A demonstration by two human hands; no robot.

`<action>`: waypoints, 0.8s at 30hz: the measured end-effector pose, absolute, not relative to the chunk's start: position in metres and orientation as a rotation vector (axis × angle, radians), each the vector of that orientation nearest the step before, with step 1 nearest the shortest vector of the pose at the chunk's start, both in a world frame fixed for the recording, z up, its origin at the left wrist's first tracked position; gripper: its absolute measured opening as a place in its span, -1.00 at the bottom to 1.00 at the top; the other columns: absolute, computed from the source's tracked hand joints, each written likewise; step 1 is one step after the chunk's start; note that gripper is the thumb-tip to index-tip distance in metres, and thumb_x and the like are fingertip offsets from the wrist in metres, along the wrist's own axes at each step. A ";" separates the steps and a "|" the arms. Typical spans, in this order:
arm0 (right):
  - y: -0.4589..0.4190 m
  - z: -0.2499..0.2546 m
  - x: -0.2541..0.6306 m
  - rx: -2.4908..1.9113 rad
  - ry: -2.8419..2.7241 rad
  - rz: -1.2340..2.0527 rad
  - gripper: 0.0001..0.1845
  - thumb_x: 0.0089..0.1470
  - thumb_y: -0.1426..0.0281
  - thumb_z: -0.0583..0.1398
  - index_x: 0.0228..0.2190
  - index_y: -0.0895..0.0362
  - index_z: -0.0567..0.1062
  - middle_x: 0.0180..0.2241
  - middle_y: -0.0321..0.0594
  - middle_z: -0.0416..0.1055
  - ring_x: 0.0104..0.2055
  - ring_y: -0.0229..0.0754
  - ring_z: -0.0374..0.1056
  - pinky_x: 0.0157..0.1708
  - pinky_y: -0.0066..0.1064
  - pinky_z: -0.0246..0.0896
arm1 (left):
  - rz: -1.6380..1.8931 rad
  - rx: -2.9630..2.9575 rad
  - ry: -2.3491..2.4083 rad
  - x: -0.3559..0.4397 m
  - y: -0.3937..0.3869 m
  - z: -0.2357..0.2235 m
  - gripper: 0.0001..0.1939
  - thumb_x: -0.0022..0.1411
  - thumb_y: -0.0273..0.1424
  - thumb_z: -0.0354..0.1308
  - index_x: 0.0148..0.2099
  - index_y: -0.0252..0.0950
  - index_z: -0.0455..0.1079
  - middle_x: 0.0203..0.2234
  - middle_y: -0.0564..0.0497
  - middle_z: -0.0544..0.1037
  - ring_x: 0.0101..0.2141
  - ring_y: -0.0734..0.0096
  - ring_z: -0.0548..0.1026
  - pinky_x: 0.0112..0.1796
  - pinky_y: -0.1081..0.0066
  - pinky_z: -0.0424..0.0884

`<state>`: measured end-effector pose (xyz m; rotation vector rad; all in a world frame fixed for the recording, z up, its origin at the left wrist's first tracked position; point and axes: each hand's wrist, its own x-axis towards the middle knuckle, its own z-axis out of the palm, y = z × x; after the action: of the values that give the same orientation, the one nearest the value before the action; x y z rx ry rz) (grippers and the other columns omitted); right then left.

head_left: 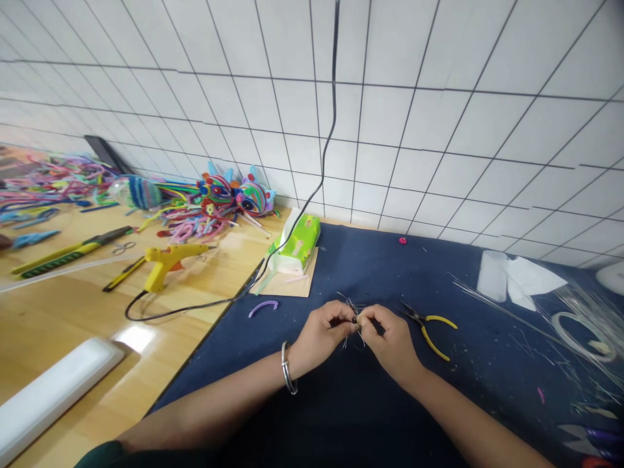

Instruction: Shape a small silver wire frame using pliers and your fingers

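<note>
Both hands meet over the dark blue cloth (370, 266), fingertips almost touching. Between them is a small bundle of thin wires (349, 303) whose ends stick out in several directions. My left hand (319, 335), with a silver bangle at the wrist, pinches the bundle from the left. From the other side, thumb and forefinger of my right hand (392, 341) close on the same bundle. A small dark part shows at the pinch, too small to name. Just right of my right hand lie yellow-handled pliers (429, 328), their jaws toward the hand.
A yellow glue gun (168, 260), its black cable, and a green tissue pack (302, 244) are to the left. Colourful pipe cleaners (58, 182) and pipe-cleaner figures (253, 195) line the wall. Loose wires (507, 315), a clear coil (580, 338) and scissors (589, 439) lie at right.
</note>
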<state>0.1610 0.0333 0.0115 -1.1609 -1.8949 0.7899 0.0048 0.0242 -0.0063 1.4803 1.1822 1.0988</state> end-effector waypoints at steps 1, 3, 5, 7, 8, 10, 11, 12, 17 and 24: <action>0.034 0.012 0.161 -1.158 -1.896 0.796 -0.85 -0.02 0.54 0.05 -0.53 0.13 0.37 -0.52 -0.32 0.34 -0.45 -0.29 0.27 -0.40 -0.48 0.18 | 1.106 1.459 1.178 0.005 0.024 -0.008 -0.90 0.07 -0.42 0.16 -0.42 -0.36 0.34 -0.51 0.05 0.36 -0.46 0.50 0.32 -0.39 0.50 0.25; 0.035 0.013 0.162 -1.149 -1.902 0.797 -0.85 0.00 0.53 0.05 -0.52 0.13 0.38 -0.52 -0.32 0.35 -0.45 -0.29 0.28 -0.41 -0.48 0.19 | 1.124 1.438 1.180 0.004 0.025 -0.009 -0.90 0.06 -0.41 0.18 -0.41 -0.36 0.36 -0.50 0.04 0.38 -0.45 0.49 0.34 -0.38 0.49 0.26; 0.036 0.014 0.162 -1.135 -1.915 0.783 -0.84 0.01 0.52 0.05 -0.51 0.13 0.39 -0.51 -0.31 0.36 -0.44 -0.28 0.29 -0.40 -0.48 0.20 | 1.142 1.446 1.196 0.003 0.025 -0.010 -0.90 0.05 -0.42 0.18 -0.42 -0.36 0.36 -0.49 0.03 0.39 -0.44 0.48 0.35 -0.38 0.49 0.27; 0.037 0.014 0.163 -1.104 -1.936 0.758 -0.84 0.02 0.52 0.05 -0.50 0.13 0.41 -0.50 -0.30 0.37 -0.42 -0.27 0.30 -0.37 -0.46 0.21 | 1.157 1.470 1.209 0.003 0.025 -0.009 -0.91 0.06 -0.43 0.17 -0.43 -0.36 0.36 -0.49 0.03 0.39 -0.44 0.47 0.35 -0.38 0.49 0.28; 0.037 0.013 0.163 -1.082 -1.945 0.742 -0.84 0.01 0.52 0.06 -0.49 0.12 0.41 -0.48 -0.29 0.38 -0.41 -0.27 0.31 -0.35 -0.45 0.22 | 1.164 1.485 1.216 0.003 0.025 -0.008 -0.91 0.06 -0.44 0.17 -0.44 -0.36 0.35 -0.50 0.03 0.38 -0.44 0.47 0.35 -0.38 0.49 0.28; 0.037 0.010 0.162 -1.036 -1.957 0.702 -0.86 0.00 0.52 0.07 -0.46 0.12 0.42 -0.45 -0.28 0.39 -0.38 -0.26 0.32 -0.31 -0.43 0.23 | 1.175 1.517 1.224 0.003 0.025 -0.007 -0.93 0.05 -0.47 0.16 -0.45 -0.35 0.34 -0.50 0.03 0.38 -0.44 0.47 0.36 -0.37 0.48 0.28; 0.036 0.008 0.162 -1.019 -1.960 0.684 -0.87 -0.01 0.51 0.08 -0.44 0.12 0.42 -0.44 -0.27 0.39 -0.37 -0.26 0.32 -0.30 -0.42 0.23 | 1.182 1.533 1.225 0.003 0.025 -0.007 -0.94 0.04 -0.49 0.16 -0.45 -0.35 0.34 -0.50 0.03 0.38 -0.44 0.47 0.36 -0.36 0.48 0.28; 0.036 0.006 0.162 -1.007 -1.961 0.667 -0.88 -0.02 0.51 0.09 -0.44 0.12 0.42 -0.44 -0.27 0.39 -0.36 -0.25 0.32 -0.29 -0.41 0.24 | 1.187 1.546 1.225 0.003 0.025 -0.007 -0.94 0.04 -0.50 0.16 -0.46 -0.35 0.34 -0.50 0.03 0.38 -0.44 0.47 0.36 -0.36 0.48 0.28; 0.036 0.005 0.162 -0.999 -1.948 0.603 -0.87 0.00 0.51 0.08 -0.49 0.11 0.40 -0.47 -0.28 0.38 -0.40 -0.27 0.32 -0.32 -0.42 0.25 | 1.163 1.574 1.189 0.003 0.024 0.000 -0.96 0.04 -0.50 0.16 -0.45 -0.34 0.39 -0.49 0.01 0.40 -0.43 0.45 0.38 -0.35 0.46 0.29; 0.036 0.010 0.162 -1.020 -1.943 0.633 -0.87 0.00 0.52 0.08 -0.49 0.11 0.40 -0.48 -0.29 0.37 -0.41 -0.28 0.31 -0.33 -0.43 0.23 | 1.094 1.517 1.120 0.000 0.023 0.011 -0.87 0.13 -0.43 0.10 -0.42 -0.35 0.42 -0.48 -0.02 0.40 -0.40 0.43 0.37 -0.31 0.44 0.28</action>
<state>0.1624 0.0361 0.0096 -1.0204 -1.9425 0.6332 -0.0001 0.0231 0.0113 1.5173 1.1200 1.0938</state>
